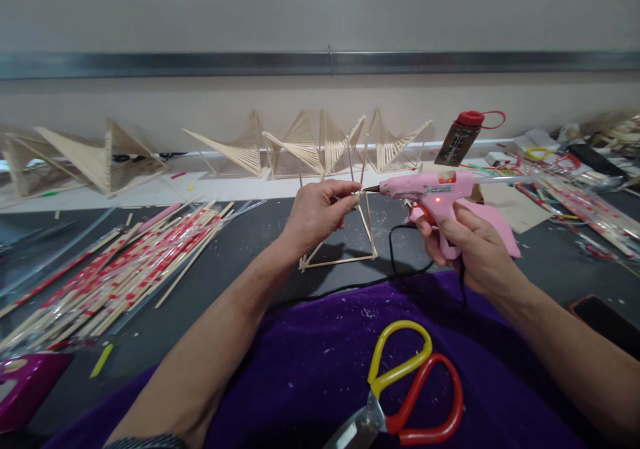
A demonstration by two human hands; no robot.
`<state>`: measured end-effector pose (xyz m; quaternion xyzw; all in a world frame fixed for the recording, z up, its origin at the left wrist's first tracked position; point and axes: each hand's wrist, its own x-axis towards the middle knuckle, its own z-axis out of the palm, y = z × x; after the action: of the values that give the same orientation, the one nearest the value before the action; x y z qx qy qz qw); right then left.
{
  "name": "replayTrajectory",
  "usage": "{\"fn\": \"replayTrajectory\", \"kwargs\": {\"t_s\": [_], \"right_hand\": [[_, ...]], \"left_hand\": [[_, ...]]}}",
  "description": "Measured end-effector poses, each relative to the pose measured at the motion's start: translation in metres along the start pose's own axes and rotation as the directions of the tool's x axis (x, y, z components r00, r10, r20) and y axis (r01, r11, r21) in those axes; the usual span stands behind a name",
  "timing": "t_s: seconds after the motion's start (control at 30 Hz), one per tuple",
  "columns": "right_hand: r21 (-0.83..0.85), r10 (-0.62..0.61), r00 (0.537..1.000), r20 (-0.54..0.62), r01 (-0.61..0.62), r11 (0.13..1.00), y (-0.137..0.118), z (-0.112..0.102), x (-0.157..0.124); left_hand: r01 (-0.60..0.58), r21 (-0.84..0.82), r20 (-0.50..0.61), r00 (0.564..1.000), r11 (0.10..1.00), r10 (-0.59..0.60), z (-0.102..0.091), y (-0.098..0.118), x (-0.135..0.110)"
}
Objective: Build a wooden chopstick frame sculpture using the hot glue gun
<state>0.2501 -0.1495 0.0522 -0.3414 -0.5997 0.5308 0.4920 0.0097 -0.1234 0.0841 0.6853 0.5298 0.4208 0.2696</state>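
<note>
My right hand (pixel 457 242) is wrapped round the handle of a pink glue gun (pixel 425 186), whose small light glows red and whose nozzle points left. A clear glue stick (pixel 510 179) sticks out of its back. The nozzle tip is at the fingertips of my left hand (pixel 323 212), which pinch a thin wooden stick (pixel 359 194), mostly hidden by the fingers. Under and behind that hand a frame of thin wooden sticks (pixel 345 260) stands on the grey table, with upright sticks rising from it; my left hand covers part of it.
Several finished-looking stick models (pixel 235 154) line the wall. Bundled wooden sticks (pixel 125 269) lie left, more packets (pixel 590 202) right. A red-capped bottle (pixel 457 139) stands behind the gun. Scissors (pixel 400 396) rest on purple cloth (pixel 310 369). A black cord (pixel 330 294) crosses the front; a phone (pixel 607 326) lies right.
</note>
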Motion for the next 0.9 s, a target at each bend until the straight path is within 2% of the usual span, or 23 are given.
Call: {"fn": "replayTrajectory", "kwargs": {"t_s": [0.33, 0.67, 0.8, 0.9], "right_hand": [[0.016, 0.0, 1.0, -0.004, 0.0, 1.0, 0.0, -0.002, 0.0], [0.177, 0.016, 1.0, 0.002, -0.017, 0.984, -0.016, -0.005, -0.003], [0.247, -0.022, 0.993, -0.114, 0.049, 0.968, -0.026, -0.016, 0.004], [0.272, -0.03, 0.972, -0.232, 0.095, 0.958, -0.023, -0.033, 0.014]], "left_hand": [[0.001, -0.02, 0.008, 1.0, 1.0, 0.0, 0.001, -0.001, 0.0], [0.003, 0.019, 0.0, 1.0, 1.0, -0.003, 0.001, 0.0, 0.0], [0.008, 0.027, 0.0, 1.0, 1.0, -0.008, 0.0, 0.001, 0.0], [0.003, 0.023, -0.001, 1.0, 1.0, -0.003, -0.001, 0.001, 0.0]]}}
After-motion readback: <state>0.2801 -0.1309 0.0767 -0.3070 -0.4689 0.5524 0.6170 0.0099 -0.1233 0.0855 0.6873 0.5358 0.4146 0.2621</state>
